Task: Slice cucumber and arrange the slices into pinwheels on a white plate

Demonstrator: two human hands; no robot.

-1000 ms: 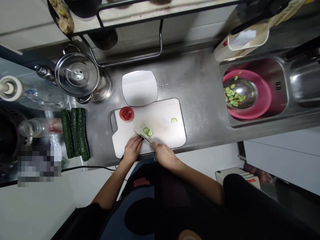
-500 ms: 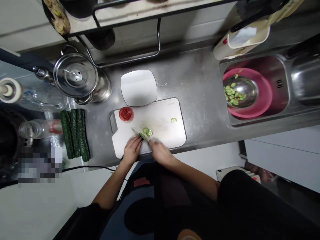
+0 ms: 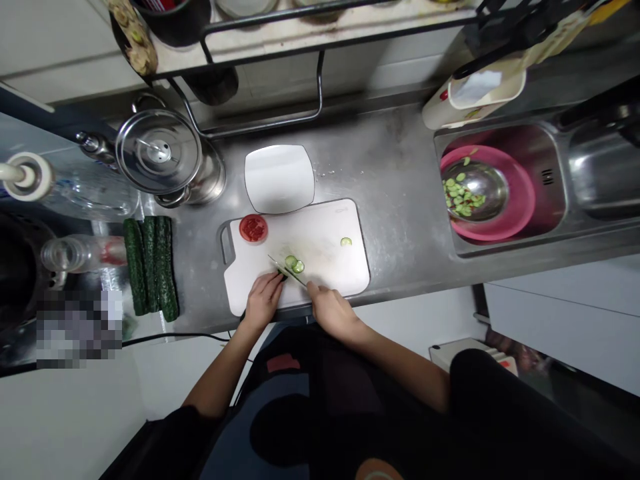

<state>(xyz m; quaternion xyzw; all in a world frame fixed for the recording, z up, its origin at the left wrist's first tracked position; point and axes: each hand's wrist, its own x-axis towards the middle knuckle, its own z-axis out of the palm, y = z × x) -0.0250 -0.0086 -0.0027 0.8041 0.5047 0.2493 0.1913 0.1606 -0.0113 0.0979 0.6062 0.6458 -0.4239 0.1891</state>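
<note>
Near the front edge of a white cutting board point(image 3: 325, 267), my right hand point(image 3: 333, 308) is closed around the handle of a knife point(image 3: 290, 272). The blade points up and to the left, close to my left fingertips. My left hand point(image 3: 263, 300) is closed on a cucumber point(image 3: 282, 275), most of which is hidden under my fingers. Just beyond the blade lie a few cut cucumber slices point(image 3: 295, 264). One more slice point(image 3: 346, 242) rests by itself on the right part of the board. A small dish of red pieces point(image 3: 253, 229) sits at the board's upper left.
A white plate point(image 3: 279, 179) touches the board's far edge. Several whole cucumbers point(image 3: 150, 267) lie left, below a lidded steel pot point(image 3: 159, 152). On the right, a sink point(image 3: 560, 200) holds a pink basin point(image 3: 523, 200) with a metal bowl of green slices. A rack point(image 3: 270, 127) overhangs the back.
My right hand has drawn the knife slightly to the right, away from my left hand. My left hand stays in place on the cucumber. The camera view has shifted a little.
</note>
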